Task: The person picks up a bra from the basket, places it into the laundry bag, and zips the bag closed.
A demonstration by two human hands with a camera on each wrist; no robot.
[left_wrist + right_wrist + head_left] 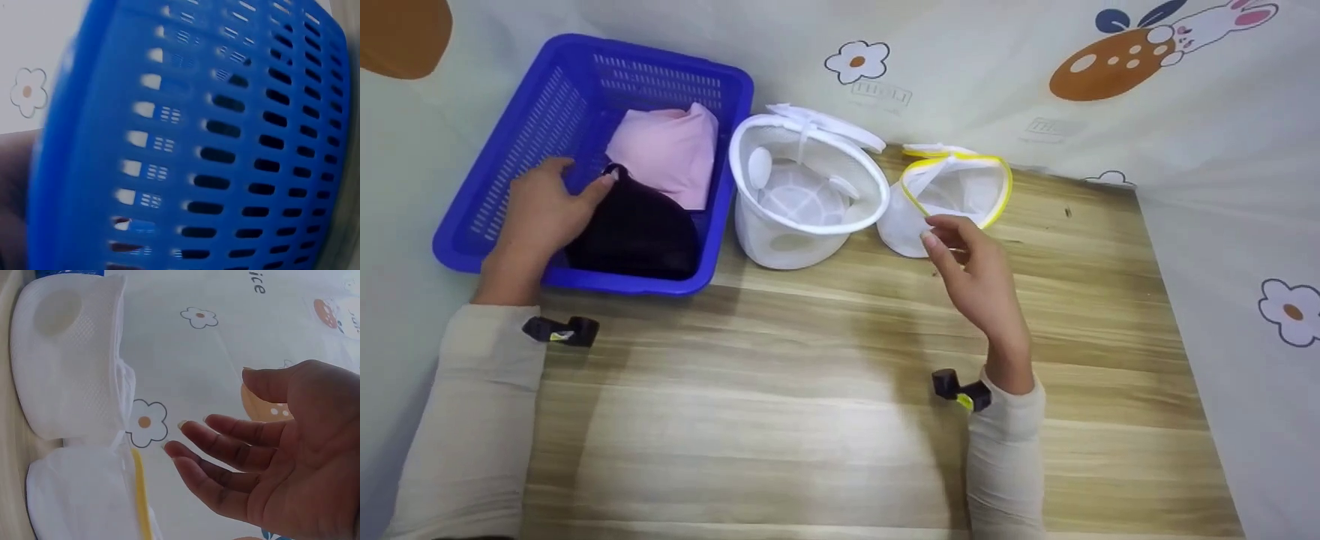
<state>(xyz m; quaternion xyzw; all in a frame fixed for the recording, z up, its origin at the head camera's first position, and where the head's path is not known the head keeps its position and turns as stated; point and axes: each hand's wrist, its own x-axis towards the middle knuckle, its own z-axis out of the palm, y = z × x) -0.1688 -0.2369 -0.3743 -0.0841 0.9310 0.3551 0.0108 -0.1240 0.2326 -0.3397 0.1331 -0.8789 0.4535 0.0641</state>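
Inside the blue plastic basket (724, 180), my left hand (540, 206) reaches over the near left side, thumb and index finger spread. The thumb tip touches the top edge of a black bra (641, 229) with a rounded, cup-like outline; my other left fingers are hidden. A folded pink garment (664, 154) lies behind it. My right hand (979, 274) holds nothing, its fingers loosely bent in the air by the small yellow-rimmed mesh laundry bag (904, 225). In the right wrist view this hand (275, 461) shows its palm and separated fingers.
Between basket and small bag stands a larger white mesh laundry bag (791, 251), its round mouth open and lid folded back. Both bags sit on the wood-grain table (780, 405). A pale printed sheet (960, 75) hangs behind and along the sides.
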